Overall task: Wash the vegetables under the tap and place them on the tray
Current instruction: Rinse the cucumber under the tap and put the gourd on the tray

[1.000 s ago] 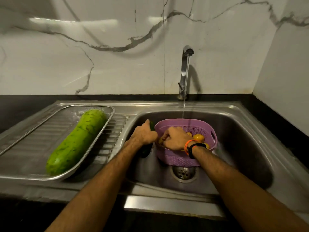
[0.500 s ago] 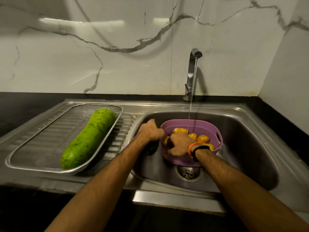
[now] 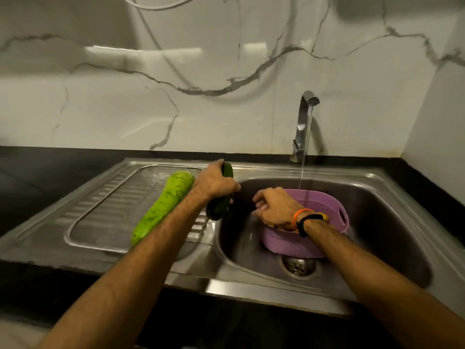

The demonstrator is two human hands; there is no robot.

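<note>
My left hand (image 3: 216, 183) grips a dark green cucumber (image 3: 219, 206) and holds it above the sink's left rim, beside the tray. A long light green gourd (image 3: 163, 206) lies on the steel mesh tray (image 3: 105, 222) on the drainboard. My right hand (image 3: 273, 206) hovers over the left rim of the purple basket (image 3: 302, 244) in the sink, fingers loosely curled, holding nothing I can see. Yellow vegetables (image 3: 324, 216) peek out behind my wrist. Water runs from the tap (image 3: 303, 122) into the basket.
The steel sink basin (image 3: 390, 222) has a drain (image 3: 298, 267) just in front of the basket. Black countertop surrounds the sink, and a marble wall rises behind and to the right.
My left hand has lifted the dark cucumber out of the sink and carried it up and left toward the tray. My right hand has come off the yellow vegetables and risen above the basket.
</note>
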